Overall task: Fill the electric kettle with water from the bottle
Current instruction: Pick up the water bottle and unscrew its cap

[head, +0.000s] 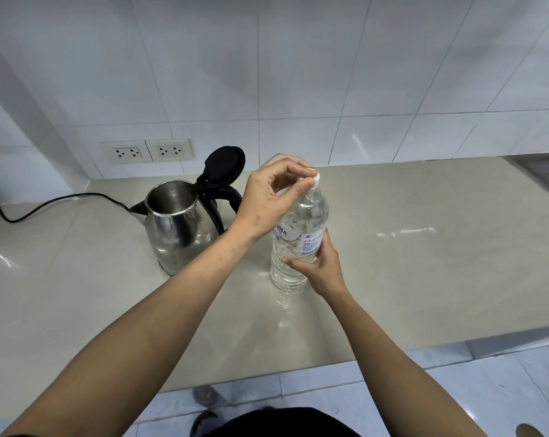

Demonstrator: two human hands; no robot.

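A clear plastic water bottle (pixel 298 228) stands upright on the counter, nearly full, with a white cap (pixel 315 179) on its neck. My right hand (pixel 319 266) grips the bottle's lower body from the right. My left hand (pixel 271 200) reaches over from the left, and its fingertips pinch the cap. A steel electric kettle (pixel 175 228) with a black handle stands just left of the bottle. Its black lid (pixel 224 164) is flipped up and the inside looks empty.
The beige counter (pixel 424 263) meets a white tiled wall with two double sockets (pixel 147 151) behind the kettle. A black cord (pixel 62 203) runs left from the kettle toward a dark object at the left edge. The counter's front edge is near my body, with floor tiles below.
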